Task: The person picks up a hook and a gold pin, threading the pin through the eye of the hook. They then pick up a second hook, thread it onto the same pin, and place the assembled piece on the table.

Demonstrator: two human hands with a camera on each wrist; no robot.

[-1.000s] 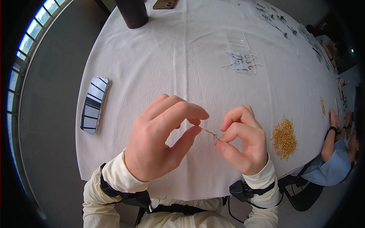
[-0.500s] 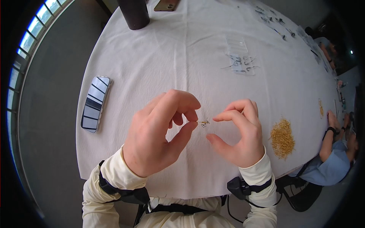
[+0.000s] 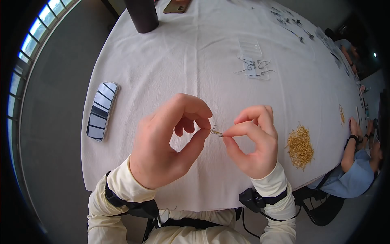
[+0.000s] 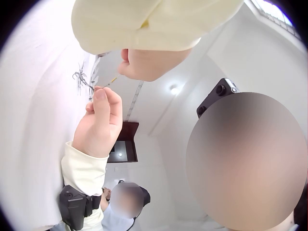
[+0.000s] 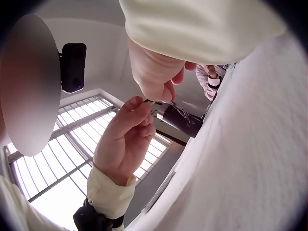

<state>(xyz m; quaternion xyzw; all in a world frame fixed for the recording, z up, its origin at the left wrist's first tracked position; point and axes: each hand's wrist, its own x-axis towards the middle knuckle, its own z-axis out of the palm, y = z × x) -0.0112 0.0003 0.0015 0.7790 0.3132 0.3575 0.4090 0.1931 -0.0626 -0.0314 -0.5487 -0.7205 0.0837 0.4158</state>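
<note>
Between the two hands, over the white cloth, is a small gold and dark metal hook piece (image 3: 216, 132). The left hand (image 3: 168, 142) pinches its left end between thumb and forefinger. At its right end, the thumb and forefinger of the right hand (image 3: 256, 140) pinch it. In the left wrist view the right hand (image 4: 98, 120) pinches dark, thin hooks (image 4: 84, 78). The right wrist view shows the left hand (image 5: 126, 139) close below the right hand (image 5: 156, 72), with wiry hooks (image 5: 182, 113) beside the fingertips.
A pile of gold pieces (image 3: 300, 147) lies right of the right hand. A clear case with hooks (image 3: 256, 67) lies farther back. A phone (image 3: 102, 110) is at the left, a dark cup (image 3: 141, 15) at the back. Another person's arm (image 3: 350, 154) rests at the right edge.
The right hand let go of the piece, opened, then closed its thumb and forefinger on it again. The left hand moved slightly left, and the piece now lies turned differently between the fingertips.
</note>
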